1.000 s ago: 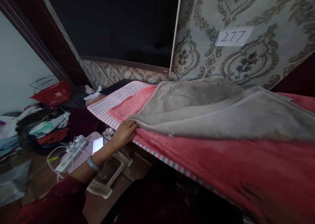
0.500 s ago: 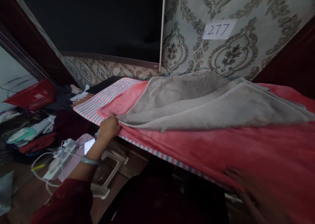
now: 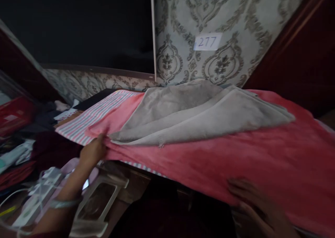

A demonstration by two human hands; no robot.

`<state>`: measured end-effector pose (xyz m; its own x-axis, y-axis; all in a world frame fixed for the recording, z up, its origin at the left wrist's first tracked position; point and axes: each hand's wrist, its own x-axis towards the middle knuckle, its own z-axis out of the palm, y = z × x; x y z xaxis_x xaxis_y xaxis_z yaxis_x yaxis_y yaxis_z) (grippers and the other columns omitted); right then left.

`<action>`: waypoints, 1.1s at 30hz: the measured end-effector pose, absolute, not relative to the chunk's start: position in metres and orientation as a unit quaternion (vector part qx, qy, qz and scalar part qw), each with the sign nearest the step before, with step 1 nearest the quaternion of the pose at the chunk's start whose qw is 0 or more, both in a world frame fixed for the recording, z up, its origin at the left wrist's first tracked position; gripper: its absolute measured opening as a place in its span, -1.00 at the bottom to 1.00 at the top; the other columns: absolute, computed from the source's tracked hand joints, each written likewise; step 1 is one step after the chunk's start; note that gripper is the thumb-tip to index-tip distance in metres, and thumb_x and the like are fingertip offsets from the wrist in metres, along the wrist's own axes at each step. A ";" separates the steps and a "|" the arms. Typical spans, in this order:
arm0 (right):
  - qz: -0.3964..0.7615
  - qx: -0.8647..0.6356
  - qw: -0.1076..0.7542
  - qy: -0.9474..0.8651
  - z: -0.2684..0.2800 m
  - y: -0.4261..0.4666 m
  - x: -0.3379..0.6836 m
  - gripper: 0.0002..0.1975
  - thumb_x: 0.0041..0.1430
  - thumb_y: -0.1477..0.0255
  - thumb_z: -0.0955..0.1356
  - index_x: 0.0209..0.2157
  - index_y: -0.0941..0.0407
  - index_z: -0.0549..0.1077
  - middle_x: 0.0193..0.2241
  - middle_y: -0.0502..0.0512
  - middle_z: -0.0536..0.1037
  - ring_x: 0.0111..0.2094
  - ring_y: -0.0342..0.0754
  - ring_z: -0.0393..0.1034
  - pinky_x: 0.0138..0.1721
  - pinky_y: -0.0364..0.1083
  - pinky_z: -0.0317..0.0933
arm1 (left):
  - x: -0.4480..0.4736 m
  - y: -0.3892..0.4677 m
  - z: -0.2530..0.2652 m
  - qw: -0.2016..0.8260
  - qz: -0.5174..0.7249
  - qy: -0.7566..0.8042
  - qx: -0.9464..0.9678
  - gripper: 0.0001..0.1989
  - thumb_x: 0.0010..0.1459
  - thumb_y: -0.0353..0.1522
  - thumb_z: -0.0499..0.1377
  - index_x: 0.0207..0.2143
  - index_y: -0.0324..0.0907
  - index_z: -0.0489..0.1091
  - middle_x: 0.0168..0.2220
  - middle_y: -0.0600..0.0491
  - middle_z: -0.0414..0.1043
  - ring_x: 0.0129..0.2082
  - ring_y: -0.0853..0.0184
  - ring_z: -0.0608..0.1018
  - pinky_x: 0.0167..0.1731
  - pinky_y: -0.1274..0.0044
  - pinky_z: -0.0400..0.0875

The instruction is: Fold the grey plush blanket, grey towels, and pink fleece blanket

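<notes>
A pink plush blanket covers a table and hangs over its front edge. Folded in a flat, pointed heap on top lies a grey plush cloth; whether it is joined to the pink one I cannot tell. My left hand is closed on the pink blanket's front edge, just left of the grey cloth's tip. Slightly blurred, my right hand rests on the blanket near the front edge, fingers stretched out and palm down. A striped cloth shows from under the blanket on the left.
A large dark screen stands behind the table, beside patterned wallpaper with a paper marked 277. At lower left are a white power strip with cables, a pale plastic frame and heaped clothes. A red bag stands farther back.
The view has swung right. My left hand has pulled the pink blanket's edge toward me, covering more of the striped cloth at the front. My right hand stays on the blanket.
</notes>
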<state>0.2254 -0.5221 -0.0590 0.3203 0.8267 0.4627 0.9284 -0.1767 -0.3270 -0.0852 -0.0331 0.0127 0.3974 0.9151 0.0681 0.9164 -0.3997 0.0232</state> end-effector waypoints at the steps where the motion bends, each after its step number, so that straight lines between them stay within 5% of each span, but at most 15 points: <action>1: -0.076 -0.769 0.292 -0.563 -0.052 -0.519 0.228 -0.68 0.39 0.27 0.25 -0.03 -0.07 0.61 -0.05 0.08 0.63 -0.04 0.08 0.55 -0.04 0.04 0.48 | -0.086 -0.029 0.017 0.027 -0.056 -0.533 -0.844 -0.53 0.22 -0.44 -0.06 0.15 -0.24 0.33 -0.06 -0.16 0.50 -0.18 0.12 0.59 -0.22 0.41 0.41; 5: -0.088 -0.777 0.317 -0.537 -0.021 -0.482 0.255 -0.69 0.38 0.32 0.24 -0.12 0.01 0.62 -0.15 0.12 0.65 -0.12 0.06 0.57 -0.07 0.04 0.48 | -0.067 -0.024 0.033 0.090 -0.240 -0.365 -0.895 -0.66 0.24 -0.35 -0.11 -0.08 -0.16 0.39 0.00 0.01 0.48 0.02 0.17 0.49 0.06 0.33 0.38; 10: -0.137 -0.748 0.291 -0.581 0.002 -0.382 0.309 -0.43 0.23 0.61 0.15 0.23 0.11 0.40 0.13 0.21 0.50 0.16 0.04 0.37 0.18 0.12 0.29 | -0.002 -0.067 0.013 0.007 -0.244 -0.104 -0.964 -0.63 0.32 -0.17 -0.02 -0.06 -0.16 0.45 -0.07 -0.08 0.56 -0.09 0.15 0.57 -0.05 0.33 0.47; 14: -0.080 -0.801 0.172 -0.568 0.013 -0.303 0.337 -0.25 0.11 0.72 0.15 0.36 0.15 0.22 0.33 0.25 0.25 0.37 0.09 0.04 0.31 0.20 0.07 | 0.029 -0.089 -0.019 0.040 -0.279 -0.076 -0.956 -0.69 0.32 -0.20 0.07 -0.06 -0.16 0.48 -0.14 -0.10 0.58 -0.14 0.11 0.58 -0.14 0.31 0.49; 17: -0.028 -0.820 0.044 -0.570 0.019 -0.273 0.349 -0.23 0.15 0.76 0.12 0.37 0.05 0.19 0.34 0.19 0.25 0.41 0.09 -0.09 0.31 0.27 -0.03 | 0.029 -0.088 -0.029 0.055 -0.345 -0.065 -0.935 -0.71 0.35 -0.19 0.06 -0.13 -0.16 0.48 -0.24 -0.06 0.56 -0.24 0.16 0.58 -0.21 0.36 0.48; 25: -0.074 -0.841 -0.060 -0.533 0.046 -0.294 0.392 -0.62 0.33 0.62 0.17 0.00 0.18 0.53 0.02 0.33 0.51 0.13 0.12 0.29 0.15 0.11 0.11 | 0.027 -0.079 -0.029 0.055 -0.387 -0.017 -0.920 -0.70 0.36 -0.15 0.06 -0.07 -0.12 0.46 -0.26 0.02 0.57 -0.28 0.23 0.59 -0.24 0.44 0.46; 33: -0.118 -0.891 -0.099 -0.426 0.073 -0.387 0.383 -0.75 0.25 0.60 0.26 -0.15 0.26 0.56 -0.13 0.36 0.56 0.04 0.18 0.33 -0.04 0.03 0.18 | 0.028 -0.079 -0.025 0.073 -0.405 0.001 -0.911 -0.71 0.36 -0.17 0.05 -0.08 -0.13 0.45 -0.29 0.04 0.57 -0.32 0.25 0.59 -0.28 0.46 0.45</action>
